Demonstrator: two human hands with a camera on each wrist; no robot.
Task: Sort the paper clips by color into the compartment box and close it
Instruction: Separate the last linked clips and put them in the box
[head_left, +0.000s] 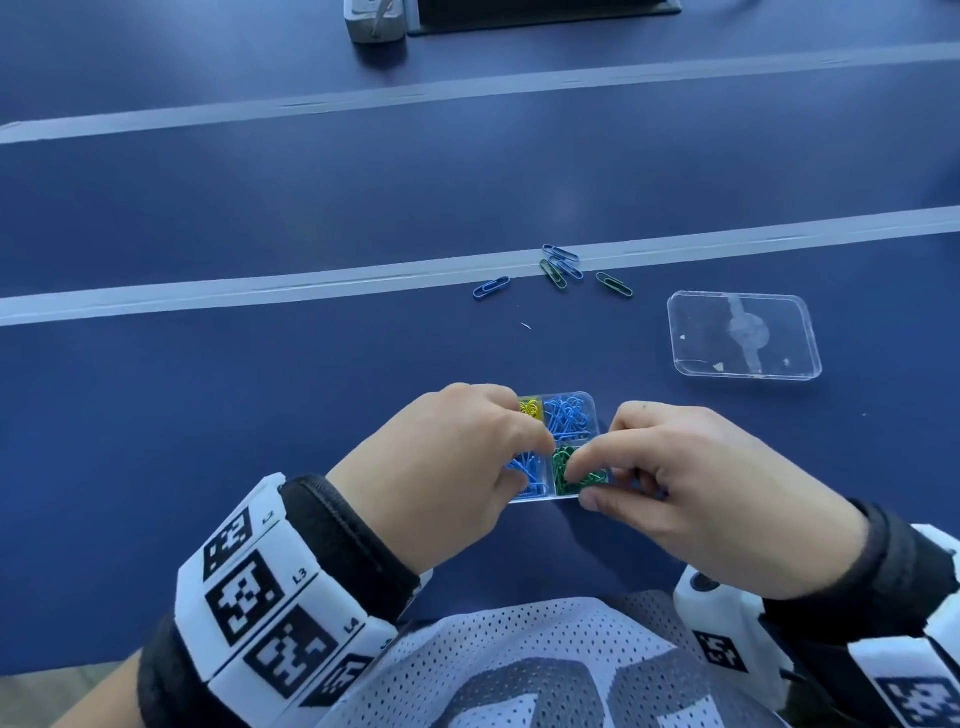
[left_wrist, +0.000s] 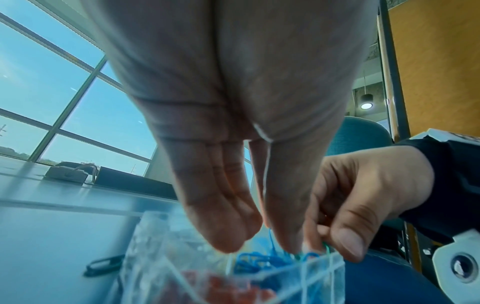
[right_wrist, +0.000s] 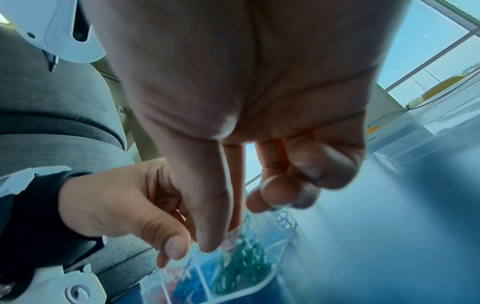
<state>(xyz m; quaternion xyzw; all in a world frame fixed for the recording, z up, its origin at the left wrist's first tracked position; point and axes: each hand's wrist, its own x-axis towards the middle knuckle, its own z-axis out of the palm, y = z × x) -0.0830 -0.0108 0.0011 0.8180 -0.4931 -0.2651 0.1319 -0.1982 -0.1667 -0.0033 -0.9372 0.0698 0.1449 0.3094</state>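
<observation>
The clear compartment box (head_left: 594, 410) sits on the blue table close to my body. Its compartments hold yellow (head_left: 531, 407), blue (head_left: 569, 415) and green clips (head_left: 561, 462); red clips (left_wrist: 221, 286) show only in the wrist views. My left hand (head_left: 530, 465) covers the box's left side, and its thumb and fingers pinch a blue clip (left_wrist: 271, 236) over the near blue compartment. My right hand (head_left: 579, 488) is at the box's near right corner, thumb and index finger pinching a green clip (head_left: 592, 477) above the green compartment. Several loose blue and green clips (head_left: 561, 265) lie farther out.
The clear lid (head_left: 745, 335) lies flat on the table (head_left: 208, 415) to the right beyond the box. One blue clip (head_left: 491, 287) and one green clip (head_left: 614, 284) lie apart from the loose cluster. A grey device (head_left: 376, 21) and a dark flat object (head_left: 545, 13) stand at the far edge.
</observation>
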